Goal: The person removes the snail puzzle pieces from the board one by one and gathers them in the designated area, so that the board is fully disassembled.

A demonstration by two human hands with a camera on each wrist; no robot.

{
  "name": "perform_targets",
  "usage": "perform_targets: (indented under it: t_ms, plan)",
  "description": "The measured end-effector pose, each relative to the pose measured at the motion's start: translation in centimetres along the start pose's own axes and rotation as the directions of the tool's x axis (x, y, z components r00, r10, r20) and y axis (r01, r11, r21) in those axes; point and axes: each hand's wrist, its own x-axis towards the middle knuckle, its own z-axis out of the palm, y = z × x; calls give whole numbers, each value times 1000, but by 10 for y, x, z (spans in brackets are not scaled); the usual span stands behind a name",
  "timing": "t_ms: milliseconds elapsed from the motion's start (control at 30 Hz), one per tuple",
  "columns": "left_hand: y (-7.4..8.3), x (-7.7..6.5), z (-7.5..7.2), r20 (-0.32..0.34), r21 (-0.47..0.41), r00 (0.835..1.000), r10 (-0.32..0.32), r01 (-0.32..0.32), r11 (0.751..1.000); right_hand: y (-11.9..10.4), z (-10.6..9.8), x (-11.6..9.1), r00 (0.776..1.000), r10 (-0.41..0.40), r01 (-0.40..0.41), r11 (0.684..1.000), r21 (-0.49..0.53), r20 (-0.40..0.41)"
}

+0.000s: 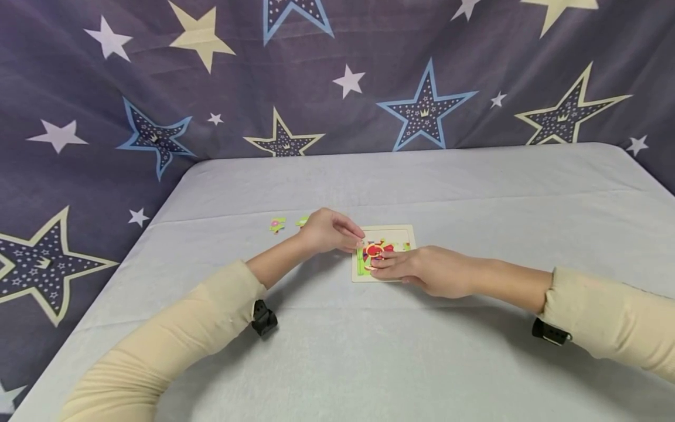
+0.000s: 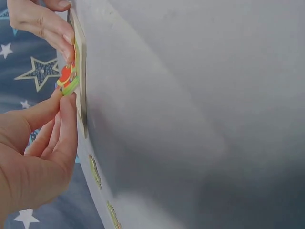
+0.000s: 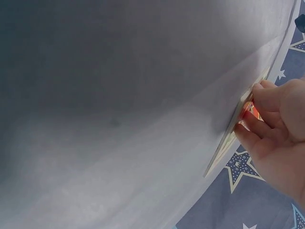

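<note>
A square jigsaw tray (image 1: 387,228) with a pale rim lies on the bed-like surface, partly filled with a red and green picture. My left hand (image 1: 329,231) is at its left side. In the left wrist view, that hand (image 2: 45,148) pinches a puzzle piece (image 2: 71,87) with a green edge between thumb and fingertips, tilted over the tray. My right hand (image 1: 435,271) reaches in from the right, its extended fingers resting on the picture and hiding its lower right part. The right wrist view shows the right hand's (image 3: 281,129) fingertips against the tray (image 3: 221,150).
A loose puzzle piece (image 1: 276,224) with a pink flower lies left of the tray. Another loose piece (image 1: 302,221) is partly hidden behind my left hand. A grey-white cloth (image 1: 337,351) covers the surface, and a star-patterned curtain (image 1: 358,129) hangs behind it.
</note>
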Motion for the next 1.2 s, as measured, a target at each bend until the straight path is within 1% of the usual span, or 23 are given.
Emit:
perform_targets:
  t_ms: [33, 100, 200, 333, 400, 467, 600, 667, 867, 933, 1067, 1200]
  plan:
    - [0, 0, 1, 3, -19, 1000, -6, 6, 1000, 0, 0, 0, 1000, 2, -2, 1000, 1, 2]
    - [-1, 0, 1, -7, -18, 1000, -1, 1, 1000, 0, 0, 0, 1000, 4, -4, 1000, 2, 5]
    - [0, 0, 1, -46, 4, 998, 50, -50, 999, 0, 0, 1, 1000, 4, -4, 1000, 1, 3]
    - [3, 0, -1, -107, 37, 985, 139, -135, 990, -1, 0, 1, 1000, 5, -5, 1000, -4, 2]
    - [5, -1, -4, -120, 36, 980, 156, -153, 988, 0, 0, 1, 1000, 9, -9, 1000, -6, 7]
    - [6, -2, -9, -118, 35, 981, 157, -154, 987, 0, 0, 1, 1000, 12, -12, 1000, -7, 11]
    - [3, -7, -20, -110, 50, 986, 122, -117, 992, 0, 1, 1, 1000, 20, -20, 1000, -6, 18]
    - [-1, -9, -26, -104, 58, 990, 94, -88, 994, 0, 1, 1, 1000, 21, -21, 1000, -4, 15]
    - [-18, -15, -47, -92, 21, 996, 14, -12, 1000, 0, 1, 0, 1000, 18, -18, 1000, 2, 12]
    - [-24, -17, -55, -82, 13, 997, -1, 2, 1000, 0, 1, -1, 1000, 17, -17, 1000, -2, 10]
    - [-35, -21, -75, -52, 25, 998, -44, 45, 999, -1, 1, -1, 1000, 17, -17, 1000, -8, 6]
    - [-46, -24, -97, -33, 74, 993, -112, 114, 991, -1, 1, -1, 1000, 15, -14, 1000, -13, 6]
